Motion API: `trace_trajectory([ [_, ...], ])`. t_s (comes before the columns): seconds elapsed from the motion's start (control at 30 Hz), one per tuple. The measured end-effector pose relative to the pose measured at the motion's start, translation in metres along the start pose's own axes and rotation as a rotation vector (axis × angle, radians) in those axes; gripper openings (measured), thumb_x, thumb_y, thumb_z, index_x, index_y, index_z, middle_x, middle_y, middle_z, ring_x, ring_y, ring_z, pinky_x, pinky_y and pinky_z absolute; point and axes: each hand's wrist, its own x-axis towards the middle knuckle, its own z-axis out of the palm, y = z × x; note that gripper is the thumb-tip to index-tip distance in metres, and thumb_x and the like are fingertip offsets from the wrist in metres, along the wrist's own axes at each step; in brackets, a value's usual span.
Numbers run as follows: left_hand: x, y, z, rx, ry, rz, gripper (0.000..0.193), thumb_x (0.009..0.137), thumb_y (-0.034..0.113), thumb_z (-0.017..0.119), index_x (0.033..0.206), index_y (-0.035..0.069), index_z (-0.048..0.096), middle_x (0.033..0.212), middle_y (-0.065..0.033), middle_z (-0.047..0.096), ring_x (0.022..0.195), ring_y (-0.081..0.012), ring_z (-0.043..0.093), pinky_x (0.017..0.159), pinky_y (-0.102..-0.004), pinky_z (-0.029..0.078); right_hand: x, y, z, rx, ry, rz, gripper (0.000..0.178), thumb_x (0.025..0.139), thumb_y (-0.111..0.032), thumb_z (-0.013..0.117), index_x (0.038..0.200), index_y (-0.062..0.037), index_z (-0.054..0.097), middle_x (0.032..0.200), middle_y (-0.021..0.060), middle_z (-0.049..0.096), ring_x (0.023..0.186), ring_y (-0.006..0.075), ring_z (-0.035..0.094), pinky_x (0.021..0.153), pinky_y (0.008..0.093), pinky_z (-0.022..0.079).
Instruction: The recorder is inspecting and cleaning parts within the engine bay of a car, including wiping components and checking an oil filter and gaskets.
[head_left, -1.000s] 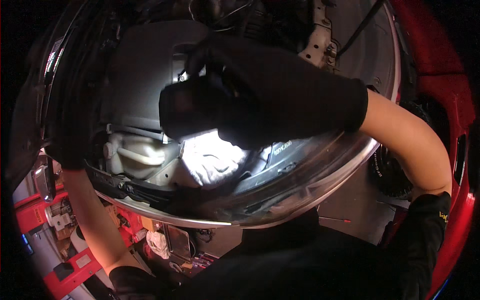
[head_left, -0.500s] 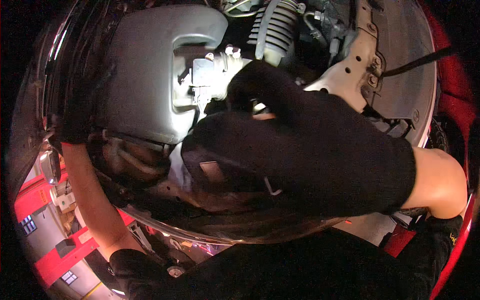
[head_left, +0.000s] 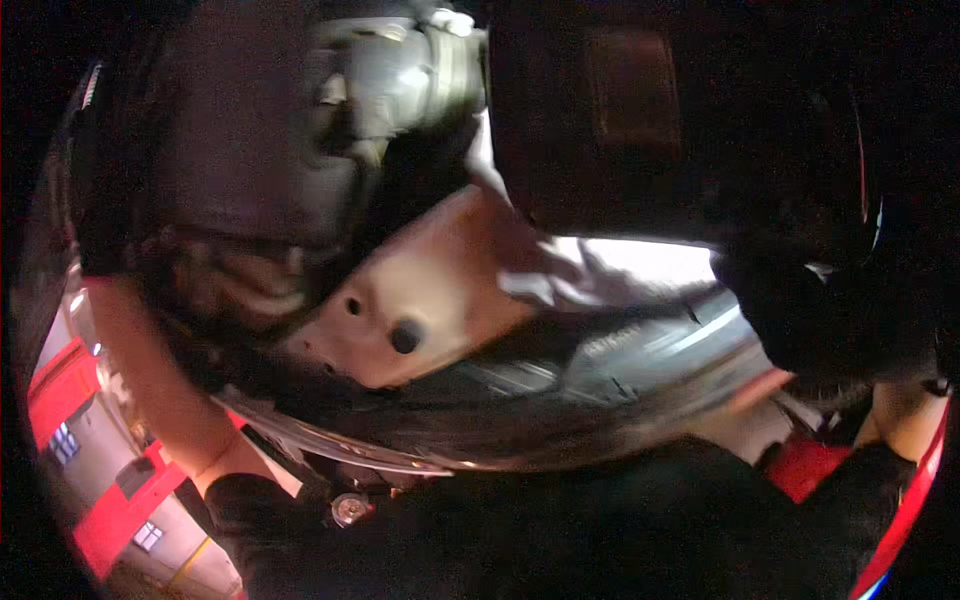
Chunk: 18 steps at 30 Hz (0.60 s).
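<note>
My left hand, in a black glove, lies in deep shadow at the left of the engine bay; its fingers are hidden. At the right, my black-gloved right hand is a dark, smeared shape whose fingers do not show clearly. It is at the lower corner of a large dark box-like thing with a dim rectangular panel. I cannot tell what kind of thing this is. A bright white patch shows along its lower edge.
Left of centre is a dark engine cover, next to a lit metal part. A pale body panel with holes lies nearer me, behind the car's curved front edge. A red lift beam shows lower left.
My right hand has drawn back to the right from the engine. The dark box-like thing now covers the upper right, and the pale panel is uncovered. The light on the engine is dimmer.
</note>
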Motion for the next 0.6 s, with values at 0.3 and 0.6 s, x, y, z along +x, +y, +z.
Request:
trace_trajectory([
  [0.3,0.049,0.028,0.002,-0.08,0.056,0.143,0.045,0.098,0.014,0.06,0.142,0.003,0.053,0.145,-0.0151,0.053,0.134,-0.0275,0.049,0.115,-0.0389,0.038,-0.026,0.084,-0.038,-0.11,0.082,-0.072,0.038,0.079,-0.019,0.074,0.109,-0.0008,0.059,0.096,0.0132,0.065,0.079,0.0305,0.063,0.069,0.0409,0.055],
  [0.6,0.042,0.021,-0.026,-0.031,0.074,0.154,0.045,0.099,0.014,0.058,0.142,0.002,0.053,0.145,-0.0149,0.053,0.135,-0.0273,0.049,0.116,-0.0387,0.038,-0.036,0.065,-0.039,-0.164,0.122,-0.163,0.042,0.076,-0.021,0.074,0.106,0.0021,0.056,0.092,0.0196,0.063,0.074,0.0363,0.062,0.067,0.0439,0.054],
])
